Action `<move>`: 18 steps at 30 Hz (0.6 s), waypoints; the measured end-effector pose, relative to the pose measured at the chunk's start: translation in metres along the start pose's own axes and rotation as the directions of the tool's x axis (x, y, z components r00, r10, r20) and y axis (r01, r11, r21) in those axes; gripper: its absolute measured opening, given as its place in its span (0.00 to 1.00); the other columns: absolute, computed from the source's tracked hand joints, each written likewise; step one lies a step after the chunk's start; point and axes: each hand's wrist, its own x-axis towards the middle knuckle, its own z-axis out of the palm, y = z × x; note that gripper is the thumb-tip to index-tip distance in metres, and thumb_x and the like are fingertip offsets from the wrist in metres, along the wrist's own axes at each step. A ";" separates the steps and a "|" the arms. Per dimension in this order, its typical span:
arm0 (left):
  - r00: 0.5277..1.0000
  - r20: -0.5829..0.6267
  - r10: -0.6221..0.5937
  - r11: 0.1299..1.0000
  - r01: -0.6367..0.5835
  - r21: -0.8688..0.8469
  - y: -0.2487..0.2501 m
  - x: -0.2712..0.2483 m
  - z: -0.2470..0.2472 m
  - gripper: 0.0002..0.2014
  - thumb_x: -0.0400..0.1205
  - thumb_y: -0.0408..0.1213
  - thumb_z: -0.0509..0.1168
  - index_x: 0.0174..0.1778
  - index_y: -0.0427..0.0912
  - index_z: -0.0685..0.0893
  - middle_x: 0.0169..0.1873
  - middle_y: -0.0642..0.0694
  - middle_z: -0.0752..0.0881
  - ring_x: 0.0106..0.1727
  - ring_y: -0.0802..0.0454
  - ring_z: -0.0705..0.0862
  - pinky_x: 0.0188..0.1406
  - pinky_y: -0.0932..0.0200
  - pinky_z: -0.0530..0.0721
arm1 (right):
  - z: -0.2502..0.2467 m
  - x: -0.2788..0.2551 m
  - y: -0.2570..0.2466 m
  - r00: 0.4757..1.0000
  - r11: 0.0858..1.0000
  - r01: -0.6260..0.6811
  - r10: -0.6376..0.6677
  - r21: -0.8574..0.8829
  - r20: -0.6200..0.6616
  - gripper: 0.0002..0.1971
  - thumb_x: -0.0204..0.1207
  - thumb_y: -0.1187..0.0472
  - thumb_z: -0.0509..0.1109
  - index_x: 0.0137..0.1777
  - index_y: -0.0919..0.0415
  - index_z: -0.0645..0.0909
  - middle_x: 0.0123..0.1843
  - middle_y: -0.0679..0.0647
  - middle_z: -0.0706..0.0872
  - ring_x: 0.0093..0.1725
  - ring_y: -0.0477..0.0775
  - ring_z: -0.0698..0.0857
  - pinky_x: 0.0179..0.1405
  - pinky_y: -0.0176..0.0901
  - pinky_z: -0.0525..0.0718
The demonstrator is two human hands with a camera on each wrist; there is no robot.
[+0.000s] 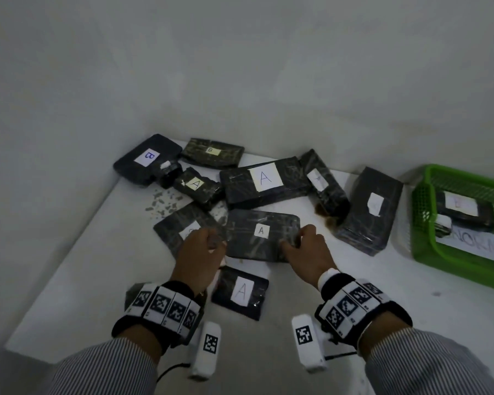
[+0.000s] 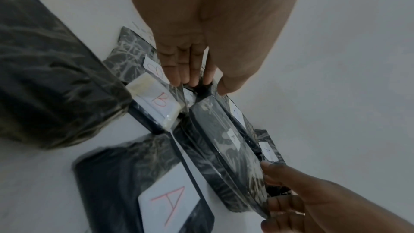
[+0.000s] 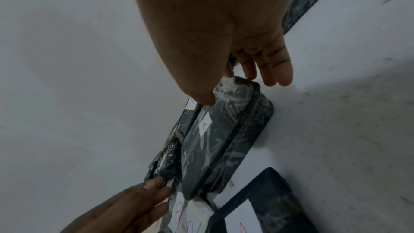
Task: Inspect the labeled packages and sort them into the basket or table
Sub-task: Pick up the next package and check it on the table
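Note:
A flat black wrapped package with a small white "A" label (image 1: pixel 261 238) lies in the middle of the white table (image 1: pixel 97 266). My left hand (image 1: pixel 218 246) pinches its left end, and my right hand (image 1: pixel 293 240) grips its right end. In the left wrist view the left hand (image 2: pixel 206 86) has its fingers and thumb closed on the package (image 2: pixel 224 148). In the right wrist view the right hand (image 3: pixel 237 89) has its thumb on top of the package (image 3: pixel 224 139) and its fingers past the corner. The green basket (image 1: pixel 422 223) stands at the right and holds a labeled package (image 1: pixel 465 209).
Several more black labeled packages surround the held one: an "A" (image 1: pixel 241 292) near me, a long "A" (image 1: pixel 265 181) behind, a "B" (image 1: pixel 147 159) at the far left, and a bulky one (image 1: pixel 368 212) beside the basket. Grey crumbs (image 1: pixel 163 203) lie at the left. Walls close off the back.

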 end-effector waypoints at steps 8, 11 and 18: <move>0.992 0.124 -0.021 1.000 0.023 -0.014 0.012 0.028 0.001 0.10 0.85 0.41 0.70 0.59 0.44 0.80 0.50 0.52 0.84 0.53 0.52 0.83 0.55 0.58 0.78 | 0.005 0.011 -0.002 0.988 0.988 -0.145 0.147 0.054 -0.037 0.29 0.82 0.43 0.71 0.72 0.60 0.65 0.70 0.64 0.79 0.65 0.67 0.83 0.64 0.58 0.84; 0.988 0.152 -0.028 0.999 0.032 -0.023 0.011 0.035 0.005 0.08 0.84 0.41 0.72 0.56 0.49 0.81 0.44 0.57 0.83 0.51 0.52 0.84 0.55 0.56 0.81 | 0.007 0.017 0.000 0.983 0.979 -0.178 0.181 0.099 -0.028 0.36 0.82 0.39 0.71 0.78 0.62 0.64 0.72 0.65 0.79 0.68 0.67 0.83 0.65 0.56 0.83; 0.985 0.168 -0.035 0.999 0.038 -0.017 0.010 0.039 0.017 0.05 0.82 0.36 0.74 0.52 0.44 0.87 0.41 0.54 0.88 0.45 0.55 0.86 0.40 0.64 0.81 | 0.012 0.021 0.006 0.989 0.977 -0.148 0.150 0.155 -0.006 0.28 0.80 0.40 0.74 0.65 0.61 0.73 0.63 0.60 0.83 0.60 0.62 0.85 0.55 0.51 0.84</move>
